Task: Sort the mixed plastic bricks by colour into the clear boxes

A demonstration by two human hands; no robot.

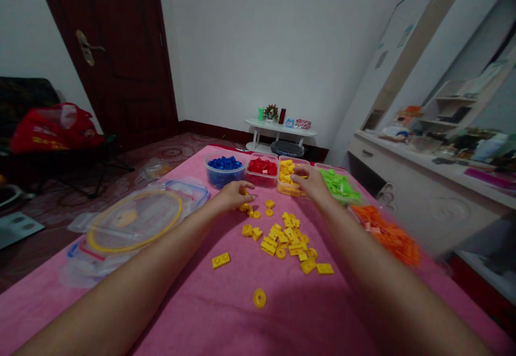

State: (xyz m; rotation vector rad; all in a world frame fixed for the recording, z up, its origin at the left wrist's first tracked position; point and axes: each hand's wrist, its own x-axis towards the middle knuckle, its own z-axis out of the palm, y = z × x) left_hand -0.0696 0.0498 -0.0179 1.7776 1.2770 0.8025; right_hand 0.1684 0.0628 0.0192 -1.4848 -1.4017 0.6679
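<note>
My left hand (234, 196) is low over the pink cloth, its fingers curled around a yellow toy brick (244, 191). Just beneath it lie a few more yellow pieces. My right hand (311, 182) reaches over the clear box of yellow bricks (287, 188), fingers apart at its right side; no piece shows clearly in them. Loose yellow bricks (282, 237) form a scattered heap between my forearms. Nearer to me are a flat yellow plate brick (221, 260) and a round yellow ring piece (260, 298).
Tubs of blue bricks (226, 177) and red bricks (262, 175) stand left of the yellow box. Green bricks (339, 184) and orange bricks (387, 235) sit to the right. Stacked clear lids (135, 221) lie at left on the pink cloth (201, 313).
</note>
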